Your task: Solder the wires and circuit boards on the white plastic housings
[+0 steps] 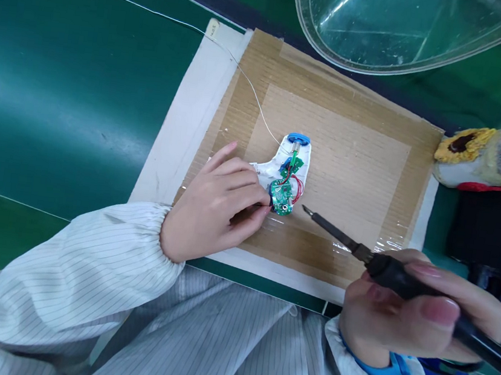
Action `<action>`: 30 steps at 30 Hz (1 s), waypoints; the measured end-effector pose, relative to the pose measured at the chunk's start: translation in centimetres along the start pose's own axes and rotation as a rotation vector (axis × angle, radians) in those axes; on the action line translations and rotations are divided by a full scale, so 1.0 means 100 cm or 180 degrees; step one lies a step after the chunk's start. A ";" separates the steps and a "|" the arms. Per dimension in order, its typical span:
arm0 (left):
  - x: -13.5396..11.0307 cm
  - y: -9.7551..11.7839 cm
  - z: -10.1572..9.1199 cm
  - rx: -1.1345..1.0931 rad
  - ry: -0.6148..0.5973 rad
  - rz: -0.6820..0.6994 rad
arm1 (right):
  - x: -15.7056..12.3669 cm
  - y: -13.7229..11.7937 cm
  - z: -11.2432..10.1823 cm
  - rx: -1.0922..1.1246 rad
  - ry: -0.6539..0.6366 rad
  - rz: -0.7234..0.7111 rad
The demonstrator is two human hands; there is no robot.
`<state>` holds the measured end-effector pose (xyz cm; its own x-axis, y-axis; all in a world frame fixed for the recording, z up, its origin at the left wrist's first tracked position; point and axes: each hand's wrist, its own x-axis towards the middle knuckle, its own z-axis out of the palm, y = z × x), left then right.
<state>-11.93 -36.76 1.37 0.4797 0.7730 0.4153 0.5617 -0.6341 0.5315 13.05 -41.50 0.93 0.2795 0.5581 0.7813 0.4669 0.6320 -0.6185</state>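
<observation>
Bare cardboard mat [336, 155] leaves a passage between the right hand [418, 311] and the circuit board [282, 197], crossed only by the tip of the soldering iron [336, 234]. The left hand [216, 207] blocks the board's near side. Past the mat, a clear plastic cover [389, 28] and what looks like a sponge holder [487, 157] stand in the way.

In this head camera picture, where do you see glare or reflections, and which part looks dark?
In the head view, a broad pale glare lies across the green mat, small bright reflections shine on the clear tape near the soldering iron, and the clear plastic bowl shows light streaks; the top-right corner falls dark.
</observation>
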 end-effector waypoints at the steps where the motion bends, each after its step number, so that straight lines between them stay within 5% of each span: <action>1: 0.000 0.000 0.000 -0.0006 -0.0006 -0.0004 | 0.000 0.002 0.001 -0.0072 0.0166 -0.0074; 4: 0.000 0.000 -0.001 0.0000 -0.0015 -0.0007 | -0.001 0.003 0.002 -0.0342 0.0422 -0.0146; 13: 0.000 0.002 0.001 0.0042 0.0001 0.0037 | -0.003 -0.005 0.000 -0.0525 0.0086 0.0311; 20: -0.010 -0.006 -0.028 0.0218 0.0151 -0.0238 | -0.002 -0.011 -0.013 -0.0260 -0.0845 0.0939; 24: -0.021 0.005 -0.041 0.0064 -0.0306 -0.0480 | -0.003 -0.018 -0.013 -0.0303 -0.1158 0.1433; 27: -0.020 0.023 -0.040 -0.0198 -0.0644 -0.0250 | -0.005 -0.018 -0.009 -0.0163 -0.1255 0.1605; 30: -0.003 0.027 -0.038 0.0121 -0.0374 0.0255 | -0.012 -0.011 -0.012 -0.0366 -0.1219 0.1511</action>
<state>-13.13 -38.67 5.50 0.5984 0.7134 0.3647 0.5425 -0.6957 0.4707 13.17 -43.49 0.83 0.1679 0.9309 0.3243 0.4588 0.2174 -0.8616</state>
